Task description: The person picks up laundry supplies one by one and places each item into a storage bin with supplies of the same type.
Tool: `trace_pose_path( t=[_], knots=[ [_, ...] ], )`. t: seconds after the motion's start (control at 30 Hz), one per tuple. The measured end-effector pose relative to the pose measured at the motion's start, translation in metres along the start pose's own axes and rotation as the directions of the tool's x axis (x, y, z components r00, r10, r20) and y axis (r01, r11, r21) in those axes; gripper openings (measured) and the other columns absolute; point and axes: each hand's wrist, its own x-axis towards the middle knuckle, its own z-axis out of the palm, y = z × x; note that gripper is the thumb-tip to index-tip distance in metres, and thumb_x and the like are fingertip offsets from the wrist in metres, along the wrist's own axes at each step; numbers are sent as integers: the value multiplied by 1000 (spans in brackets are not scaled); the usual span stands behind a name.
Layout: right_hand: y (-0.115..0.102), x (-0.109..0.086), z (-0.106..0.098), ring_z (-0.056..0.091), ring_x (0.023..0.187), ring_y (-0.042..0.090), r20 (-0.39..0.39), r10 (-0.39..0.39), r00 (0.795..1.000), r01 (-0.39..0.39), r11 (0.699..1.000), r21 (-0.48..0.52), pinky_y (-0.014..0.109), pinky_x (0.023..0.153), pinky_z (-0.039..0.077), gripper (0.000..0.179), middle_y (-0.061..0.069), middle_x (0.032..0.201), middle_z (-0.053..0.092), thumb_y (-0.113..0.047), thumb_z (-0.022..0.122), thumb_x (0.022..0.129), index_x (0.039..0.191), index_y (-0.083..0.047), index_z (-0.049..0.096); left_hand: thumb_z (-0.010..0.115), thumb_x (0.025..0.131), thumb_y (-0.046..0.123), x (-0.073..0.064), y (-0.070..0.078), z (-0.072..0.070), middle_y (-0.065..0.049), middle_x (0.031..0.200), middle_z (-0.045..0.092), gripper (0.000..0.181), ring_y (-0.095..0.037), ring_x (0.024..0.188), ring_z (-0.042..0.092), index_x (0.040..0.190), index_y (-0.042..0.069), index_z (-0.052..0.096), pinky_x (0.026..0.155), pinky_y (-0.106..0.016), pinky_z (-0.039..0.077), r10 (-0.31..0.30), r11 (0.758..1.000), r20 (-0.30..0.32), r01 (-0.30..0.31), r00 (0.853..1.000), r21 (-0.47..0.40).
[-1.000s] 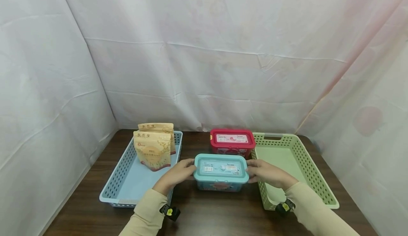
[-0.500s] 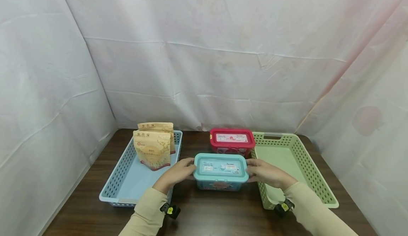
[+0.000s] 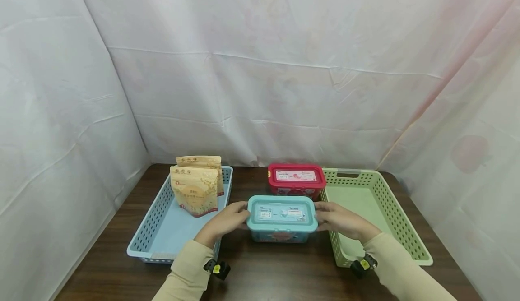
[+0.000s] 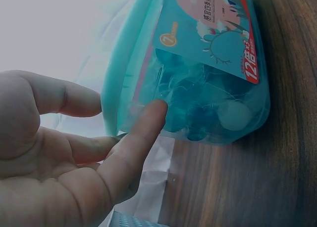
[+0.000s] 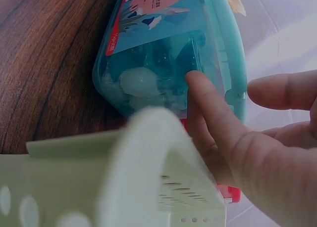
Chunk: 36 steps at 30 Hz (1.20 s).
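Note:
A teal lidded tub of laundry pods [image 3: 281,211] stands on the dark wood table between the two hands. My left hand [image 3: 225,221] grips its left end; in the left wrist view the thumb [image 4: 148,120] lies against the clear side below the lid and a finger meets the lid's edge. At the right end my right hand [image 3: 342,222] holds it likewise, with the thumb [image 5: 208,96] on the side wall and a fingertip at the lid. Pods show through the see-through wall [image 5: 141,81].
A red tub [image 3: 296,179] sits behind the teal one. On the left, a blue basket [image 3: 148,224] holds two tan pouches [image 3: 196,192]. The green basket [image 3: 400,213] is on the right, its near wall under the right forearm. Pale cloth [image 3: 260,66] hangs behind the table.

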Motion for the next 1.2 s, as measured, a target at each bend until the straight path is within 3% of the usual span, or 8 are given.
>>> trace_pose_path(
  t=[0.23,0.5,0.87,1.2],
  knots=[
    [-2,-3,-3,61,110,28,-21,-20,1000,20,1000,-19,42,97,52,59,29,132,51,-10,44,106,145,24,16,46,102,13,-3,4,-1,-26,130,56,51,-29,107,65,144,-17,37,87,-44,57,24,999,13,-24,1000,-22],
    [-1,-10,-8,63,106,25,-41,-66,997,67,997,28,36,93,54,62,28,128,55,-11,47,106,145,25,16,49,106,16,-9,9,-8,-26,130,57,53,-32,106,67,146,-15,35,90,-44,56,80,992,24,-77,997,-103],
    [-3,-15,-11,65,102,19,-88,-69,994,81,986,143,33,92,55,64,16,121,60,-12,52,105,150,18,18,59,103,25,-11,11,-9,-20,120,60,58,-26,104,67,148,-7,40,91,-41,55,51,973,-65,-64,997,-222],
    [-9,-15,-13,66,104,18,-116,-87,989,116,955,274,33,94,54,66,9,119,64,-11,51,105,153,13,13,68,98,29,-8,9,-7,-14,120,65,54,-24,102,68,144,3,53,90,-41,56,-3,926,-173,-63,985,-372]
  ],
)
